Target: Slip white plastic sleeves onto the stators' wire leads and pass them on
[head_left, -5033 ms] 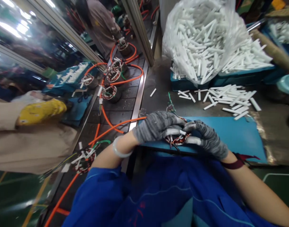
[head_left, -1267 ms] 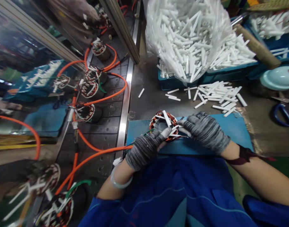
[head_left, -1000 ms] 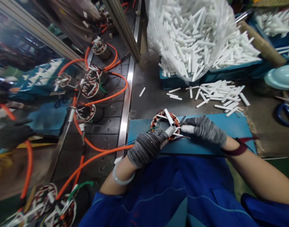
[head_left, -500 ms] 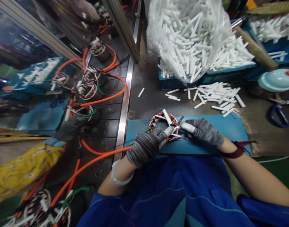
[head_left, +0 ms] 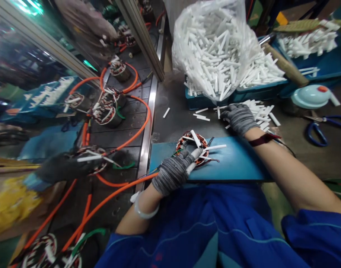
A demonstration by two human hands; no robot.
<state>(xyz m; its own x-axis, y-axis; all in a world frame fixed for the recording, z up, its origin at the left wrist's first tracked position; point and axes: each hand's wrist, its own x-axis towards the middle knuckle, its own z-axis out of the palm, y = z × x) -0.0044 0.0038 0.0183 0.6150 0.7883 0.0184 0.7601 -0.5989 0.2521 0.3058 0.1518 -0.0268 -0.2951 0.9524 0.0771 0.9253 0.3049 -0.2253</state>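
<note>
Stator [head_left: 180, 143] under work lies flat on a blue mat [head_left: 237, 163], toward the mat's left end, along the counter's [head_left: 173, 128] near edge; this placing presumably keeps it close to the body. At far left, a co-worker's dark glove [head_left: 61, 167] is at a second stator on the conveyor [head_left: 131, 143]. An orange tube [head_left: 126, 187] runs from there to the left wrist. Left hand [head_left: 174, 169]: thumb and fingers pinched together at the stator's near-right rim, where white sleeves [head_left: 217, 147] jut out, apparently to steady the ring and keep the leads in place. A bag of sleeves [head_left: 212, 48] sits in a bin by the counter's far edge, likely as bulk stock. Right hand [head_left: 239, 118]: fingers curled down at the left side of a loose sleeve pile [head_left: 262, 111], well within reach; whether it grips one cannot be told. Blue-handled cutters [head_left: 319, 119] lie farther right.
</note>
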